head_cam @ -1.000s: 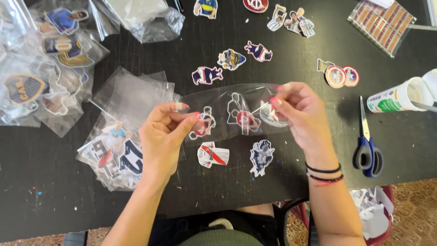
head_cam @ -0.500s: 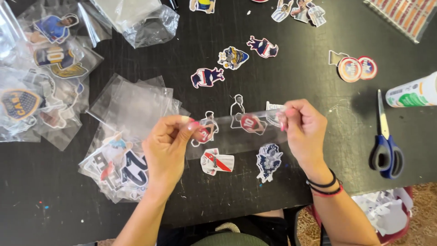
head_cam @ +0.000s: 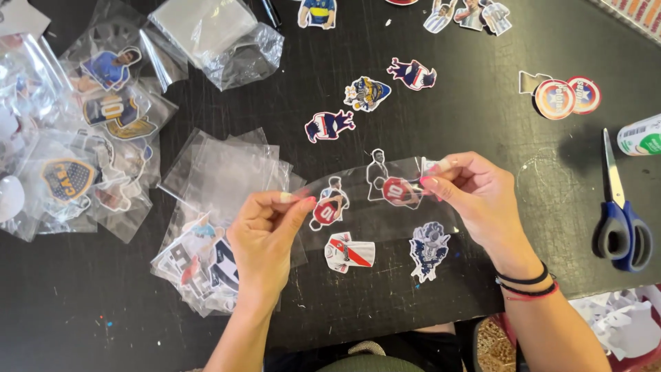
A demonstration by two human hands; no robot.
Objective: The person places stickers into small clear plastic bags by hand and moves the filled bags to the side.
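A clear plastic sleeve [head_cam: 372,200] stretches between the two hands above the black table [head_cam: 482,138]; the left hand [head_cam: 265,238] pinches its left end between thumb and fingers, the right hand [head_cam: 475,196] pinches its right end the same way; two red-shirted cut-out stickers [head_cam: 399,191] show through it; just below lie a striped-shirt sticker [head_cam: 350,252] and a blue figure sticker [head_cam: 428,249]; scissors [head_cam: 618,213] lie well right of the right hand; a pile of empty bags [head_cam: 220,176] sits beside the left hand.
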